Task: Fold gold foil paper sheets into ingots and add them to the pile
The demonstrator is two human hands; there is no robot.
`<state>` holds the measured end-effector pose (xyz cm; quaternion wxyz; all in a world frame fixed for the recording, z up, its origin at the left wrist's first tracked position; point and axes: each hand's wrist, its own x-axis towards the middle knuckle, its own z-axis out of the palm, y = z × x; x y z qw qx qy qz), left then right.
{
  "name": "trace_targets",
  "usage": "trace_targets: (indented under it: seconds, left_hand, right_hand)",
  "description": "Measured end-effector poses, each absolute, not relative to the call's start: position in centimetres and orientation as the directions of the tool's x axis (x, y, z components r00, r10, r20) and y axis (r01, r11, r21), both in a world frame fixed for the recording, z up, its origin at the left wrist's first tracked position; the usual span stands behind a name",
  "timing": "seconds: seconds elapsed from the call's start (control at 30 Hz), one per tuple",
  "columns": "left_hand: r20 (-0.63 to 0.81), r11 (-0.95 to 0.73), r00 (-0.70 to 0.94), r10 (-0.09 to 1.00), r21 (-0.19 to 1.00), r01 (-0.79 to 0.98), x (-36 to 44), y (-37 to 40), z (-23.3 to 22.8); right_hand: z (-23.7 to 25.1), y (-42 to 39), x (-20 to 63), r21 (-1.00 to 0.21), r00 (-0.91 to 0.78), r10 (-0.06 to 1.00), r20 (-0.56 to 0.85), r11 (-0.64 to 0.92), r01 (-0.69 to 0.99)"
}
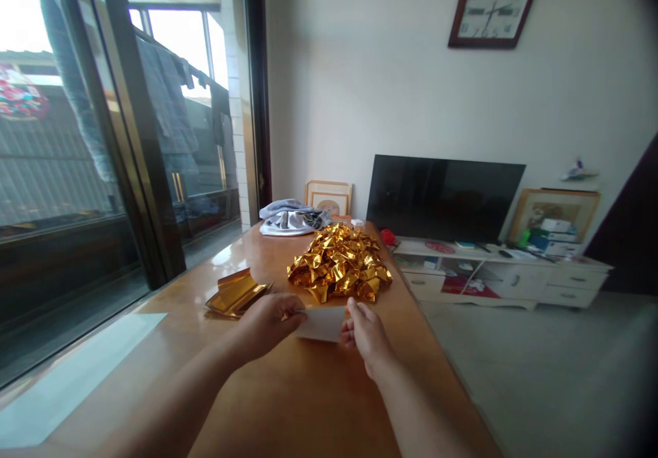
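Observation:
Between my two hands a small sheet of paper (323, 323) is held just above the table, its pale side toward me. My left hand (275, 317) pinches the sheet's left edge between thumb and fingers. On the opposite edge, my right hand (363, 329) grips it with the thumb on top and the fingers curled below. Right behind the sheet rises a heap of folded gold foil pieces (342, 262). A stack of flat gold foil sheets (236, 293), the top one curling up, lies just beyond my left hand.
The wooden table (288, 403) runs away from me toward the wall. Folded clothes (293, 218) and picture frames (330, 199) are at its far end. A pale strip (87, 376) lies along the left edge. A television (445, 197) and white cabinet (519, 280) stand beyond on the right.

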<state>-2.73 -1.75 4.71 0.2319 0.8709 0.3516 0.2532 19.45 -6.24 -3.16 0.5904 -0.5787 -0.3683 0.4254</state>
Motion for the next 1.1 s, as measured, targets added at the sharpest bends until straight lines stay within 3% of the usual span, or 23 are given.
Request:
trace_targets:
  seconds: [0.13, 0.4, 0.63, 1.1]
  left_hand:
    - [0.238, -0.629, 0.671, 0.702, 0.650, 0.427, -1.1, -1.9, 3.6]
    - [0.149, -0.505, 0.745, 0.650, 0.818, 0.277, -1.3, -1.8, 0.7]
    - [0.032, -0.460, 0.756, 0.653, 0.811, 0.363, -2.4, -1.3, 0.5]
    - [0.138, -0.683, 0.861, 0.489, 0.674, 0.280, -1.9, -2.3, 0.5]
  right_hand:
    - [-3.1, -6.1, 20.0, -0.987, 0.319, 0.936, -0.151, -0.128, -0.092]
    - [-2.6, -6.5, 20.4, -0.997, 0.349, 0.933, -0.083, -0.078, -0.027]
    - [-2.7, -6.7, 20.7, -0.994, 0.279, 0.954, -0.108, -0.110, -0.009]
    - [-2.4, -6.8, 21.5, -0.982, 0.296, 0.939, -0.174, -0.188, 0.020]
